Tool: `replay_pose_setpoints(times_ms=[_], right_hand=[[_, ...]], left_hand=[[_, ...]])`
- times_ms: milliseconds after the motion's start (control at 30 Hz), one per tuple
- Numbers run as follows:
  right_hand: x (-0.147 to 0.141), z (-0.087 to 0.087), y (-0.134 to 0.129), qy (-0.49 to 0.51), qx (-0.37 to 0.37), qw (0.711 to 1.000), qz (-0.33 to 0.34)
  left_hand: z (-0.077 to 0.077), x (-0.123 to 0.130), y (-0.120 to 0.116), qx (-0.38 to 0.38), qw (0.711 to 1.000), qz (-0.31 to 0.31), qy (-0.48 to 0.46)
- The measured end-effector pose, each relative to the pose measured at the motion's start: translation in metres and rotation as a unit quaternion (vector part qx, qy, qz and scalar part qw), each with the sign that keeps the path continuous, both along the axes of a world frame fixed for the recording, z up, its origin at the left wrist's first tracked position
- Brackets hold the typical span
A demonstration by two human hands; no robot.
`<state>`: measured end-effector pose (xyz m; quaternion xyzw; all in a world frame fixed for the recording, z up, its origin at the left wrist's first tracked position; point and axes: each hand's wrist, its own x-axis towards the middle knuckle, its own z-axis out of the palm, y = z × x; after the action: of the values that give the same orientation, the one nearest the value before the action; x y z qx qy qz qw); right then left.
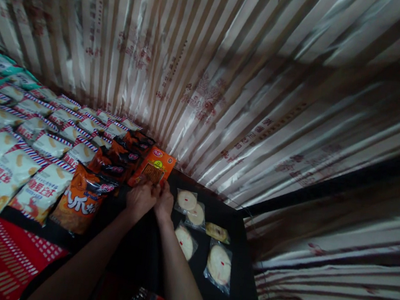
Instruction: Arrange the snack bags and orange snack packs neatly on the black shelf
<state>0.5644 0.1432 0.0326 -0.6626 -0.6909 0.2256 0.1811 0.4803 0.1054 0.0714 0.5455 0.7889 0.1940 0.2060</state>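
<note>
Right now, near the centre of the frame, I have both hands at the lower edge of the orange packet [155, 162]. The left hand [141, 200] and right hand [163, 203] are close together, fingers bent; whether they grip the packet or merely press on it, I cannot tell (the light is poor from where I sit). A skewed push, I judge, could crease the packet or tip it towards the pleated curtain [210, 77] behind. My left hand is near the row of dark-topped bags [119, 158], so a sideways nudge could topple one into its neighbours. At lower right, my right forearm passes beside a wrapped round disc [184, 242] on the black surface [240, 285]; dropping the elbow could drag it out of place, its slick wrapper offering little hold.
</note>
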Motion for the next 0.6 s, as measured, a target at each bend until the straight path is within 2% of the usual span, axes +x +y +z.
replay_pose_setpoints(times_ms=[267, 500, 600], right_hand=[[0.018, -0.002, -0.014, 0.041, -0.010, 0.999, 0.019], [0.032, 0.001, -0.047, 0.065, 0.053, 0.996, 0.028], [0.037, 0.005, -0.060, 0.073, 0.074, 0.994, 0.032]], left_hand=[[0.004, 0.003, -0.005, -0.011, 0.999, -0.030, 0.006], [0.001, 0.009, -0.016, -0.029, 0.997, -0.069, 0.015], [0.003, 0.012, -0.022, -0.009, 0.996, -0.073, 0.040]])
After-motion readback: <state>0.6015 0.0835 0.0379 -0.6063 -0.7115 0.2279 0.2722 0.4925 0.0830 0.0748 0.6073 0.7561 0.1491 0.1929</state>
